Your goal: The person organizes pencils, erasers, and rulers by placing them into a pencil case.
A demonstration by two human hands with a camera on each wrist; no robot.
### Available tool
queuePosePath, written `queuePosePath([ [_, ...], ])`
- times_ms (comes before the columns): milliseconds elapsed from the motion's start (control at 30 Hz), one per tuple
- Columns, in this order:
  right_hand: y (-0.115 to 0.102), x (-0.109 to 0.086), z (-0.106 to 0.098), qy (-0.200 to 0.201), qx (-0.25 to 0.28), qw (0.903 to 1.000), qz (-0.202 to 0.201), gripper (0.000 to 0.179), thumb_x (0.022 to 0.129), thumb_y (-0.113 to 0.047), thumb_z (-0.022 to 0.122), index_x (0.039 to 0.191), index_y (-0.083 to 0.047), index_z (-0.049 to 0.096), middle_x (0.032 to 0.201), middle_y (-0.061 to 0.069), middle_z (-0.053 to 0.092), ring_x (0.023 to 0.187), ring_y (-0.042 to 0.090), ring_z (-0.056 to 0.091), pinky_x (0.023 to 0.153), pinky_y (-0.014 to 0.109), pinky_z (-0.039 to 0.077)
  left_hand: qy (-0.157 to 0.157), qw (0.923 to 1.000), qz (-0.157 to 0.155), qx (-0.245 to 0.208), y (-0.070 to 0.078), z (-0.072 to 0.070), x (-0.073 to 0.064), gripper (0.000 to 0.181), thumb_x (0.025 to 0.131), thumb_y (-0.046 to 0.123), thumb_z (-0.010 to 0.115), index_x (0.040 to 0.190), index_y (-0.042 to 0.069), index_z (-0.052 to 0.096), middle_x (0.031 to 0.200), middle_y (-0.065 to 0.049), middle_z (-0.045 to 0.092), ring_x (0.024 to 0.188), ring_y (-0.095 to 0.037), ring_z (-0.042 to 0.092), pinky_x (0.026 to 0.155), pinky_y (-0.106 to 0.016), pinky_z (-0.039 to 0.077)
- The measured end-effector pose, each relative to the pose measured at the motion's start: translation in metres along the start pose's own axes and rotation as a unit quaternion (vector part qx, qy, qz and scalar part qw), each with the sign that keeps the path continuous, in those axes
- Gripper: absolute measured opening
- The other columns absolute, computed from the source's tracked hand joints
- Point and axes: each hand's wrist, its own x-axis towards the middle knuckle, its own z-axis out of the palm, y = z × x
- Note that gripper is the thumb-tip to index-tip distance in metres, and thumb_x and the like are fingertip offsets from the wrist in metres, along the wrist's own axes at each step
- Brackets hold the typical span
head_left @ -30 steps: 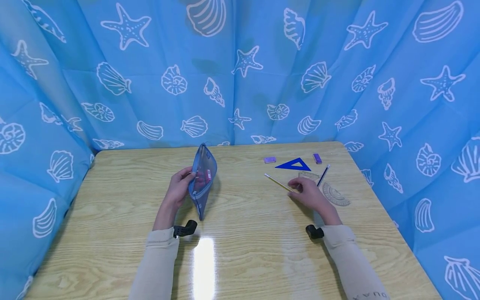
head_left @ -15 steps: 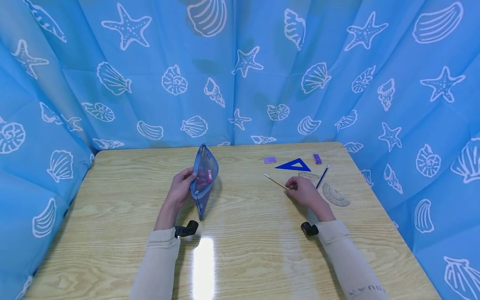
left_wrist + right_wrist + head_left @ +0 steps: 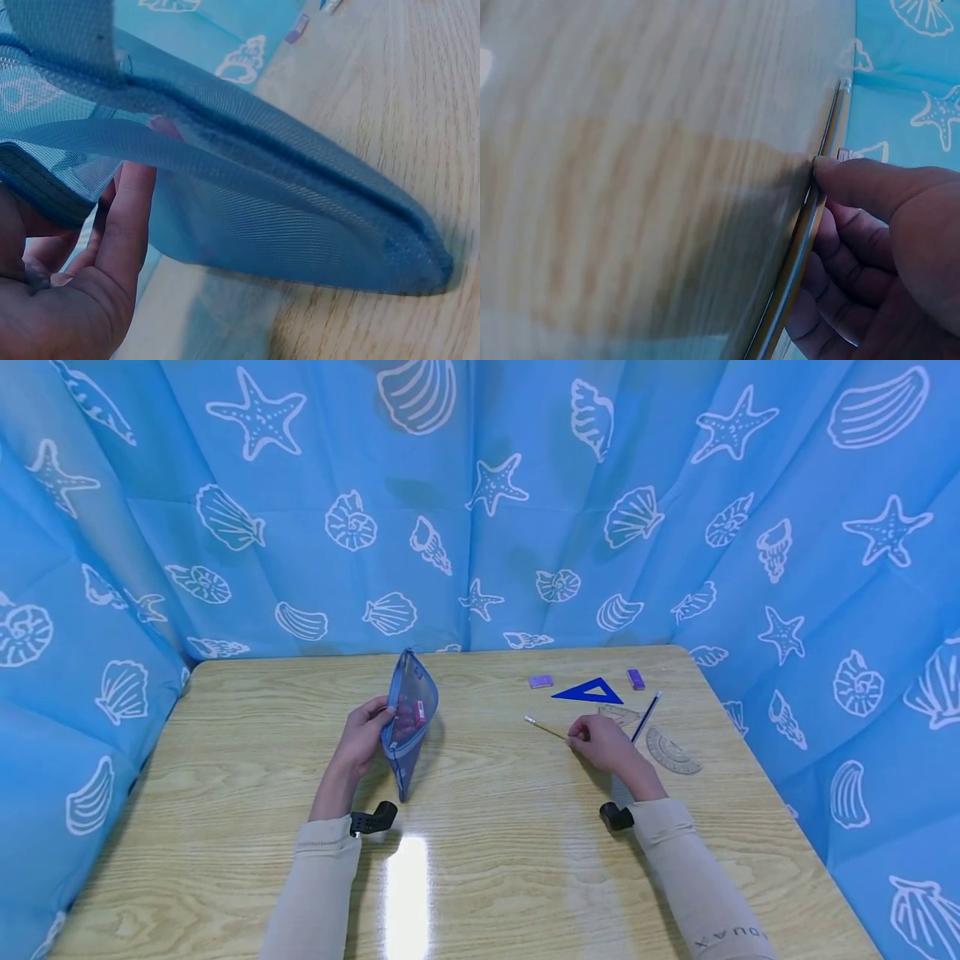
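Note:
My left hand [image 3: 360, 739] grips the near side of a blue mesh zip pouch [image 3: 405, 772], its mouth spread wide. Through the mesh shows a red item with a white label [image 3: 418, 713]. In the left wrist view the fingers curl about the edge of the pouch [image 3: 300, 225]. On the right, my right hand [image 3: 603, 745] pinches a yellow pencil [image 3: 546, 727] with a white end, which points left and lies low over the table. The right wrist view shows thumb and fingers on the striped pencil [image 3: 787, 292]; its far end is hidden by the hand in the head view.
Behind the right hand lie a blue set square [image 3: 576, 695], two purple erasers [image 3: 541, 681] and a clear set square [image 3: 618, 712]. A dark pencil [image 3: 647, 717] and a clear protractor [image 3: 672, 752] lie beside it. A blue shell-patterned curtain [image 3: 510, 552] borders the wooden table [image 3: 480, 827].
My right hand has shifted slightly left with the yellow pencil, whose white end has dropped and moved left. The left hand and pouch have stayed nearly still.

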Motion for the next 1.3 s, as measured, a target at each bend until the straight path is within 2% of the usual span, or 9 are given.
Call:
queuePosePath([
  [167, 0.001, -0.002, -0.001, -0.006, -0.013, 0.9999, -0.008, 0.014, 0.101, -0.014, 0.061, 0.100, -0.003, 0.068, 0.086, 0.005, 0.063, 0.076, 0.018, 0.056, 0.072, 0.035, 0.048, -0.005, 1.0000, 0.002, -0.003, 0.000, 0.000, 0.000, 0.035, 0.110, 0.011, 0.042, 0.138, -0.006, 0.053, 0.111, -0.009, 0.061, 0.083, -0.006, 0.063, 0.069, -0.020, 0.053],
  [333, 0.002, -0.004, -0.003, 0.000, 0.006, 0.9998, -0.017, 0.015, 0.102, -0.013, 0.058, 0.103, -0.001, 0.066, 0.086, 0.006, 0.062, 0.076, 0.018, 0.054, 0.069, 0.033, 0.046, -0.003, 1.0000, 0.003, -0.002, 0.000, 0.001, -0.001, 0.035, 0.110, 0.011, 0.042, 0.138, -0.005, 0.053, 0.111, -0.010, 0.061, 0.083, -0.006, 0.063, 0.069, -0.020, 0.053],
  [533, 0.002, -0.006, -0.004, 0.014, 0.029, 0.9986, -0.041, 0.015, 0.102, -0.008, 0.059, 0.109, 0.002, 0.068, 0.094, 0.010, 0.065, 0.083, 0.021, 0.057, 0.075, 0.036, 0.048, -0.008, 0.9998, 0.010, -0.015, -0.002, 0.001, 0.000, 0.035, 0.109, 0.010, 0.043, 0.138, -0.007, 0.053, 0.106, -0.004, 0.064, 0.082, -0.004, 0.065, 0.068, -0.019, 0.054],
  [767, -0.001, -0.012, -0.009, 0.002, 0.035, 0.9979, -0.055, 0.017, 0.102, -0.004, 0.057, 0.113, 0.004, 0.068, 0.101, 0.014, 0.068, 0.092, 0.025, 0.063, 0.082, 0.042, 0.053, -0.014, 0.9994, 0.016, -0.028, -0.004, 0.002, 0.000, 0.035, 0.109, 0.008, 0.042, 0.137, -0.008, 0.053, 0.098, 0.001, 0.066, 0.080, -0.005, 0.067, 0.068, -0.019, 0.055],
  [1033, -0.008, -0.020, -0.014, 0.003, 0.083, 0.9954, -0.048, 0.021, 0.103, -0.002, 0.051, 0.119, 0.008, 0.061, 0.110, 0.022, 0.065, 0.094, 0.029, 0.064, 0.079, 0.041, 0.054, -0.015, 0.9994, 0.016, -0.028, -0.003, 0.003, -0.002, 0.034, 0.109, 0.008, 0.043, 0.137, -0.009, 0.053, 0.097, 0.002, 0.066, 0.081, -0.005, 0.067, 0.070, -0.020, 0.055],
  [1300, -0.016, -0.025, -0.016, 0.009, 0.150, 0.9876, -0.045, 0.023, 0.103, -0.001, 0.051, 0.121, 0.013, 0.057, 0.109, 0.028, 0.063, 0.088, 0.033, 0.067, 0.070, 0.039, 0.056, -0.015, 0.9995, 0.019, -0.019, -0.005, 0.005, -0.002, 0.034, 0.109, 0.008, 0.042, 0.136, -0.008, 0.054, 0.097, 0.003, 0.065, 0.082, -0.005, 0.065, 0.069, -0.020, 0.053],
])
